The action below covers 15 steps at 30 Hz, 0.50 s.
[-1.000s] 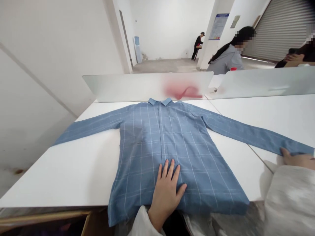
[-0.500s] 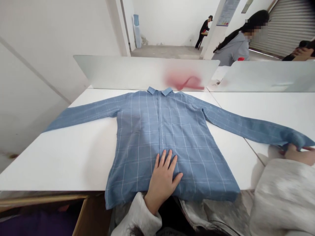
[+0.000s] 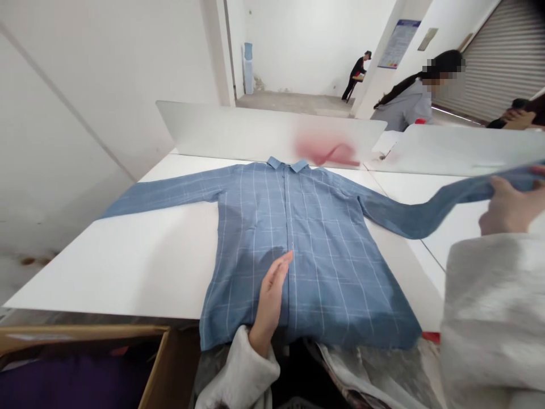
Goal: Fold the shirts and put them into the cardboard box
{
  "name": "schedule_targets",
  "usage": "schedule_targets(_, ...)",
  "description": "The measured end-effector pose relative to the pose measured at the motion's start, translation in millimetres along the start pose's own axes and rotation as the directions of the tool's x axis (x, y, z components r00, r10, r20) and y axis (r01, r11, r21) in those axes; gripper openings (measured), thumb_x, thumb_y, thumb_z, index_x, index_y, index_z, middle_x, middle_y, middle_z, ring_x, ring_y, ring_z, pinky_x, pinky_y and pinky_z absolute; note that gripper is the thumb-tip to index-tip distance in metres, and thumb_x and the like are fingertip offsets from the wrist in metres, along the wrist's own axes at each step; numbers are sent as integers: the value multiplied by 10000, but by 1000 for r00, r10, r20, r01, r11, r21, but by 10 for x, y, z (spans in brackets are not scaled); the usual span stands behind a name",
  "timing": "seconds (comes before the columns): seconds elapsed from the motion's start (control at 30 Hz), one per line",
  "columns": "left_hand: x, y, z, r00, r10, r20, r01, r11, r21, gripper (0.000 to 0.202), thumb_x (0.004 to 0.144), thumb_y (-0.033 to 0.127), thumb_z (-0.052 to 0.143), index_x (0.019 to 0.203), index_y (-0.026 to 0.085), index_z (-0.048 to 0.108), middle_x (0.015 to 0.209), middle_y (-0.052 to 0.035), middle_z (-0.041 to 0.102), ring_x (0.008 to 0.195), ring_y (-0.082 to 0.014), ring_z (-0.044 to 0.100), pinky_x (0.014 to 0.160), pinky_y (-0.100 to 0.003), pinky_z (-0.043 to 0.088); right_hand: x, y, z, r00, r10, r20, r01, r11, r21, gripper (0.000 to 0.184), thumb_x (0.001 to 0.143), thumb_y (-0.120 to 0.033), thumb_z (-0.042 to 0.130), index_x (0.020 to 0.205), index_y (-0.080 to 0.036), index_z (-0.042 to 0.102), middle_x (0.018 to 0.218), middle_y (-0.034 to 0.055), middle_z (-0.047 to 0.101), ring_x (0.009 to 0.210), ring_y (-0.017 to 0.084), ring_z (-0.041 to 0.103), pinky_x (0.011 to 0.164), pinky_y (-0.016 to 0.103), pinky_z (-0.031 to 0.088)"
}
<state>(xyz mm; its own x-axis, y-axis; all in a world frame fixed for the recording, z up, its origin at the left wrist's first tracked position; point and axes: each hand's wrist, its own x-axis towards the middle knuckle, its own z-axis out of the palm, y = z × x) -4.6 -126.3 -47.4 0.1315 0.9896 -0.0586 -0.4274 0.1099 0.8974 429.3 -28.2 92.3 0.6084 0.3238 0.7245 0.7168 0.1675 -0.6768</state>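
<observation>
A blue checked shirt (image 3: 306, 238) lies face down on the white table (image 3: 140, 261), collar at the far side, hem hanging over the near edge. My left hand (image 3: 272, 295) stands on its edge along the shirt's middle line near the hem, fingers straight and together. My right hand (image 3: 508, 205) grips the cuff end of the shirt's right sleeve (image 3: 430, 213) and holds it up off the table. The left sleeve (image 3: 162, 193) lies stretched out flat toward the left.
A frosted divider panel (image 3: 255, 133) stands behind the collar, with a red blur behind it. A second white table (image 3: 451, 224) adjoins on the right. A cardboard box (image 3: 85, 363) with purple cloth sits below left. Other people stand in the background.
My right hand has lifted the right sleeve's cuff up off the table. My left hand has turned from flat on the shirt onto its edge.
</observation>
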Motion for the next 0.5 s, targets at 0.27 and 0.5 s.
schedule_targets(0.27, 105, 31, -181, 957, -289, -22, 201, 717, -667, 503, 939, 519, 305, 1242, 186, 531, 1427, -116, 449, 1261, -252, 486, 1091, -427, 353, -1223, -1707, 337, 327, -279, 903, -13, 954, 300, 596, 861, -415, 556, 1396, -287, 326, 1010, 57, 662, 882, 205, 637, 792, 390, 516)
schedule_targets(0.5, 132, 51, -148, 932, -360, -38, 230, 670, -706, 403, 971, 402, 299, 1262, 207, 500, 1372, -96, 508, 1197, -233, 548, 1082, -427, 373, -1179, -467, 876, 294, -190, 937, 547, 837, -2, 460, 855, -363, 464, 1277, -189, 522, 1165, 125, 641, 1057, 306, 611, 899, 484, 482)
